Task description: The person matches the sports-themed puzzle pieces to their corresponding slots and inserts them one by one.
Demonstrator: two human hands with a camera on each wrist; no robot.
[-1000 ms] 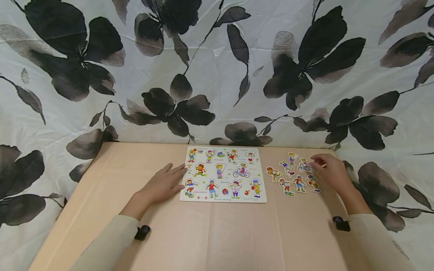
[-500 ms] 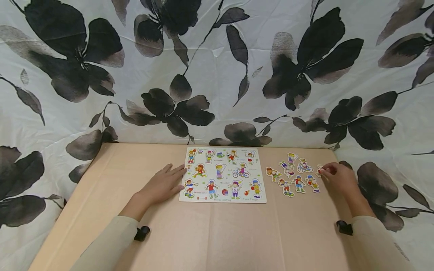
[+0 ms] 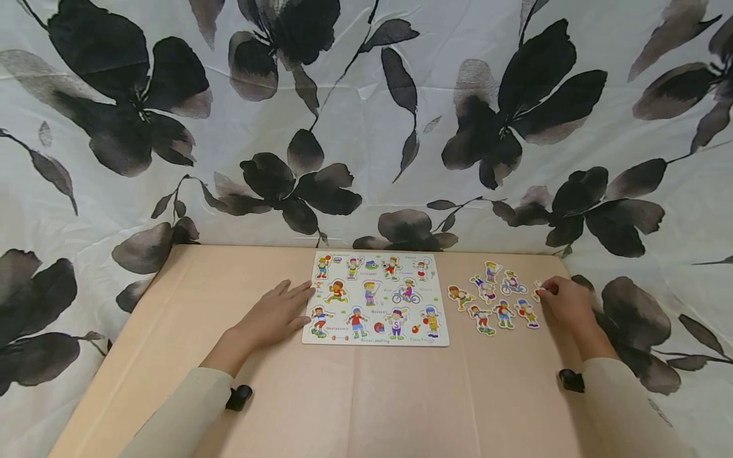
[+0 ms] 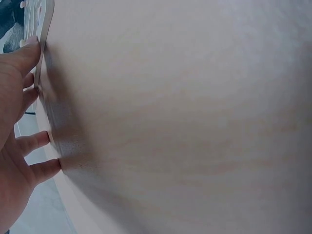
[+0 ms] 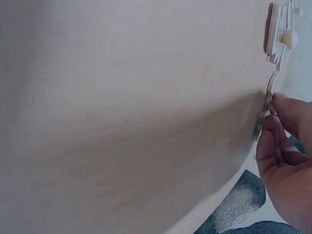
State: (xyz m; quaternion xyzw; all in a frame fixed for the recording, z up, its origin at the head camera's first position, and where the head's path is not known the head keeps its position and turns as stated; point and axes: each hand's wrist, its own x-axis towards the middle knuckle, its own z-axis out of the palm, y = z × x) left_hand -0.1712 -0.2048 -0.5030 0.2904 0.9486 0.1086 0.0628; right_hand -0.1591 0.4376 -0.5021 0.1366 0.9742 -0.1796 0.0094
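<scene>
A white board [image 3: 375, 327] printed with colourful children playing sports lies near the table's far edge. Against its left edge rests the left hand [image 3: 275, 315], fingers spread; the left wrist view shows thumb and fingertips of that hand [image 4: 19, 112] at the board's rim [image 4: 45, 29]. At the right end of a group of flat figure pieces [image 3: 504, 314], the right hand [image 3: 569, 305] pinches a small piece [image 3: 537, 291], mostly hidden by the fingers. In the right wrist view, thumb and finger of the right hand [image 5: 287, 151] hold this thin piece [image 5: 269, 100] close to the table.
The peach-coloured table [image 3: 401, 401] meets a white cloth [image 3: 395, 191] with dark flowers behind it. Several loose pieces, including a cyclist [image 3: 513, 283] and a runner [image 3: 460, 297], lie between the board and the right hand.
The right hand moved right, away from the cyclist piece, bringing the small pinched piece into view at the group's right end; lately it has shifted only slightly. The left hand stays at the board.
</scene>
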